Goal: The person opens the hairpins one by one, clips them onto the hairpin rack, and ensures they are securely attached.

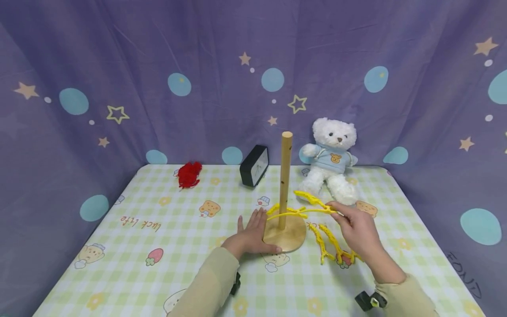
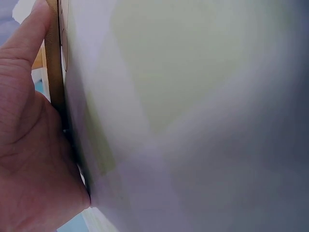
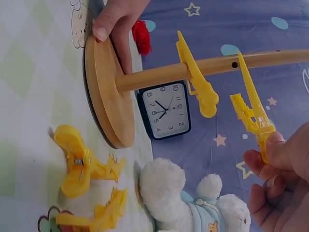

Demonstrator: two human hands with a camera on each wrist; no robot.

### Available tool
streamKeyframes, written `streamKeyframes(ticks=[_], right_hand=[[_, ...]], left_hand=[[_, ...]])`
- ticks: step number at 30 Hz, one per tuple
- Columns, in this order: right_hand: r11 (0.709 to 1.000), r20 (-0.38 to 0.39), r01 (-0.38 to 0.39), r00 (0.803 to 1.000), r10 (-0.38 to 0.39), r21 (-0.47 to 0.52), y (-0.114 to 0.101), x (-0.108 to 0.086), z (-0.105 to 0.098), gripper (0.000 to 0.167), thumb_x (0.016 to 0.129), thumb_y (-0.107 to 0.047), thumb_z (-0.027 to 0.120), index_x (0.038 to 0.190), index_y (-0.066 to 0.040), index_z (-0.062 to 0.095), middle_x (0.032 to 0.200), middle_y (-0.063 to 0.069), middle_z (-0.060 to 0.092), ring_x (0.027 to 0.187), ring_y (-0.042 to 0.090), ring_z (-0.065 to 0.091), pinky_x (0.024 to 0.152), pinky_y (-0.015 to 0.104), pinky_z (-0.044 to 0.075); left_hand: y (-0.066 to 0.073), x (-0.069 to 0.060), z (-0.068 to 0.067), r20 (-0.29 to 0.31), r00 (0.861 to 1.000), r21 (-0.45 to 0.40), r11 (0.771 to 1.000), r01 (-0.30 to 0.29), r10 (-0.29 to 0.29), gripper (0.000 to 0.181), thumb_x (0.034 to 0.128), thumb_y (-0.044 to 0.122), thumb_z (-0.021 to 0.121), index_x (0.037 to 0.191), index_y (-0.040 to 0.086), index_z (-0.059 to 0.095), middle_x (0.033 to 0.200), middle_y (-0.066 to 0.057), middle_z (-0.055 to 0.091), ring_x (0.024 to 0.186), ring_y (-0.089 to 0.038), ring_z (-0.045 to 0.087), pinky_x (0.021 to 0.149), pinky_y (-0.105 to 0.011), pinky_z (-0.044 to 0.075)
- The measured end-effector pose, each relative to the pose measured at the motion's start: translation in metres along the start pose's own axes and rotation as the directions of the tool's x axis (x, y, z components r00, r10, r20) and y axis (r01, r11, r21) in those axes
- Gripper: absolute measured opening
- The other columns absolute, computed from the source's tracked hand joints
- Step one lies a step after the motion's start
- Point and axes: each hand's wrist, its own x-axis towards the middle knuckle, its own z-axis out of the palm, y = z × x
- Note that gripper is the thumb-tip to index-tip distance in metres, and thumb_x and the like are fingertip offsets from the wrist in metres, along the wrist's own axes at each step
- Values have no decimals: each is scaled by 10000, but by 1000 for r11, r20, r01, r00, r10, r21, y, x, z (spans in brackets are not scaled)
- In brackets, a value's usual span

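Note:
A wooden post [image 1: 284,180] with drilled holes rises from a round wooden base [image 1: 291,235]. My left hand [image 1: 253,235] lies against the base's left side, thumb at its front edge, fingers fairly straight. Between thumb and fingers, my right hand [image 1: 358,226] pinches a yellow branch-like clip [image 3: 258,116], its tip close to the post; contact is unclear. Another yellow piece [image 3: 198,79] sits across the post's lower part. Two more yellow pieces [image 1: 332,240] lie on the cloth right of the base. The left wrist view shows the left hand [image 2: 31,130] against the wooden edge.
Behind the post, a black clock [image 1: 253,166] stands on the checked cloth [image 1: 130,246]. A white teddy bear [image 1: 332,160] in a blue top sits at the back right, and a red object [image 1: 189,175] lies at the back left. A purple curtain [image 1: 222,39] hangs behind.

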Motion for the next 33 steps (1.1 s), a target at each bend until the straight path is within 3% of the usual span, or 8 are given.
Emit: streamKeyframes(ticks=[11,20,25,33], right_hand=[[997,25,72,997,-72,1,-9,14,21,284,911,-61,671,1183,-130,720,999,42,738,515,60,409,531,273,384],[991,91,129,987,-131,27,-17,28,36,307,912,-55,669,1207,-132,708,1089,61,724,800,188,674,652,351,528],[991,122,130,984,-133,33,-21,33,41,292,913,-53,668,1192,-125,714,1094,70,723,880,238,691,738,415,558],[993,181,110,977,-114,31,-24,35,50,256,903,-72,684,1152,-109,730,1043,64,732,838,232,682,715,407,539]], left_hand=[[-1,1,0,-3,1000,7,1000,5,-5,1320,683,833,602,1566,125,-77,1618,-13,-160,1461,-169,-194,1093,-574,-184],[-4,3,4,-15,1000,21,1000,-1,1,1332,664,868,572,1569,128,-65,1619,-12,-158,1463,-171,-188,1091,-584,-180],[-5,5,5,-16,1000,40,999,2,-1,1336,657,887,547,1569,125,-63,1615,-13,-171,1461,-173,-192,1089,-589,-179],[-5,5,5,-8,1000,29,1000,5,-4,1321,667,872,561,1572,118,-39,1611,-8,-185,1459,-176,-202,1084,-586,-191]])
